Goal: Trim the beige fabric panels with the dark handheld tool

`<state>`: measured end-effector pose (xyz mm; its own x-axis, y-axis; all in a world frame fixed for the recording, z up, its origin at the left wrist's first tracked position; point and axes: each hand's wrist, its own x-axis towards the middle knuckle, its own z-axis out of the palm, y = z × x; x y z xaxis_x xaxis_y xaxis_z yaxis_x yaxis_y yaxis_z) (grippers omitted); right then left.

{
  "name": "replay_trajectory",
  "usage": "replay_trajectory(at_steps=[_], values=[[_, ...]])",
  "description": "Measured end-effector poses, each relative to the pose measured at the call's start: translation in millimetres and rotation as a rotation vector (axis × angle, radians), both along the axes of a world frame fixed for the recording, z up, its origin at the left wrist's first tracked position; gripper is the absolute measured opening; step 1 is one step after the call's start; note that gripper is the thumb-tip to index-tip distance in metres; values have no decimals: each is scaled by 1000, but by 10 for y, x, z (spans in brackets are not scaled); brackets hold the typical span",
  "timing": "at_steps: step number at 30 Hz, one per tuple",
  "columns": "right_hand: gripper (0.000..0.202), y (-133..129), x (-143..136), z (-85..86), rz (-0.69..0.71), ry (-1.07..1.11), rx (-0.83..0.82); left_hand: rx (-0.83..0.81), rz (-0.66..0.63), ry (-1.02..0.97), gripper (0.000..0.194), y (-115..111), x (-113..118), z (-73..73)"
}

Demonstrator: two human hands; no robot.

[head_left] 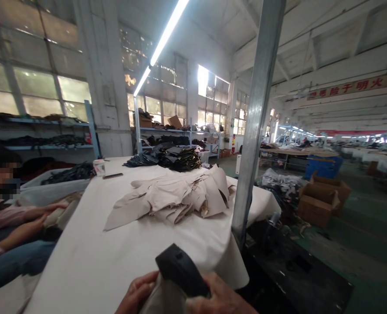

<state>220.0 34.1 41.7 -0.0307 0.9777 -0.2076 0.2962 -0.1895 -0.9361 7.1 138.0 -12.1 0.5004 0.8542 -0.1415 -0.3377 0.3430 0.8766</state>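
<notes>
At the near edge of the white-covered table [79, 257], my left hand [137, 293] pinches a piece of beige fabric [164, 298]. My right hand [221, 296] is wrapped around the lower end of a black, curved hand-held tool [180, 267] with a blunt, squarish head. The tool's head is right beside my left fingers, against the top of the fabric; its exact kind cannot be made out. Farther up the table lies a loose pile of beige cut fabric pieces [167, 194]. Behind that pile are stacked dark pieces [167, 156].
A metal post [257, 109] rises at the table's right side, beside a black machine top [301, 274]. Cardboard boxes [317, 203] stand on the floor at right. Seated at left, a co-worker's hands [41, 218] hold fabric. A cup [99, 168] and phone [113, 176] lie far left.
</notes>
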Motion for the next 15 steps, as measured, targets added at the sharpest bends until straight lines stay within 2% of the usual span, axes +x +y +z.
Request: replay_trajectory(at_steps=[3, 5, 7, 8, 12, 15], values=[[31, -7, 12, 135, 30, 153, -25, 76, -30, 59, 34, -100, -5, 173], [33, -17, 61, 200, 74, 163, 20, 121, 52, 176, 40, -71, -71, 357], [38, -38, 137, 228, 123, 141, 47, 222, 144, 379, 47, 41, -209, 567], [40, -56, 179, 230, 141, 125, 45, 324, 187, 484, 48, 116, -300, 679], [45, -171, 313, 198, 164, 61, -2, 482, 402, 634, 33, 420, -672, 1190], [48, -246, 370, 141, 144, -21, -30, 690, 596, 717, 26, 529, -799, 1643]])
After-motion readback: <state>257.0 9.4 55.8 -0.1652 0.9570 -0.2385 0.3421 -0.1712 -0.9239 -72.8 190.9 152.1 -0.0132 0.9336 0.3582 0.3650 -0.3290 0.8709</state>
